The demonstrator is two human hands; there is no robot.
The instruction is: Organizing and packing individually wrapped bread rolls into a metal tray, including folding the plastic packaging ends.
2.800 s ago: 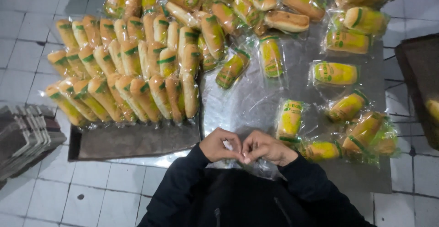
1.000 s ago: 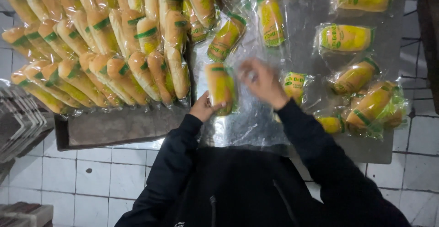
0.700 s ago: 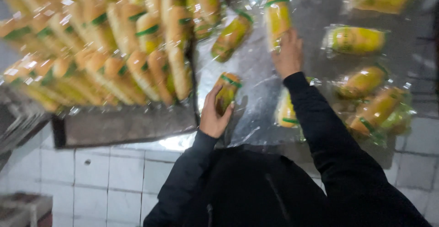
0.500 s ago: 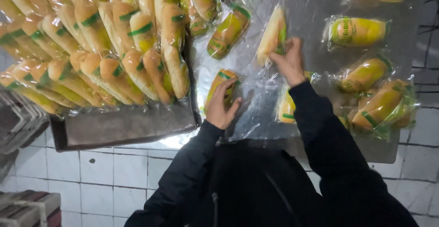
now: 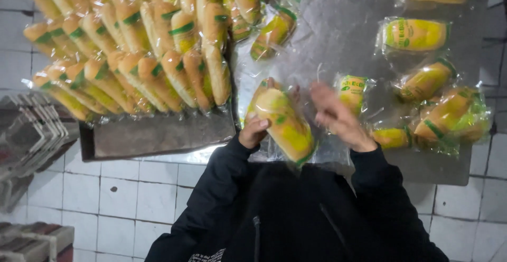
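Yellow and green wrappers shine all over this picture. Near the middle, a little low, the left hand (image 5: 255, 130) holds a bread roll in a clear bag (image 5: 284, 124). The fingers curl round the near end of the bag, so the grip is closed on it. The roll points up and away from the person, likely so the open end of the bag is easy to reach.

Just to the right of it is the right hand (image 5: 338, 118). It is blurry. The fingers look spread and loose, close beside the bag, and I cannot tell if they touch the plastic or hold any of it. It seems to hold nothing firm.

Both hands work over a shiny metal counter (image 5: 338, 35). Clear plastic lies flat on it under the hands.

In the upper left, lots of bagged rolls (image 5: 137, 56) lie side by side in neat rows on a dark tray (image 5: 158, 135). They are packed tight, so many fit and none roll off.

On the right side, more bagged rolls (image 5: 438, 114) lie loose and well apart, some in a small heap near the right edge. One small bag (image 5: 352, 90) sits just past the right hand.

White floor tiles (image 5: 121, 198) show at the bottom left. A grey rack (image 5: 26, 135) is at the left edge.
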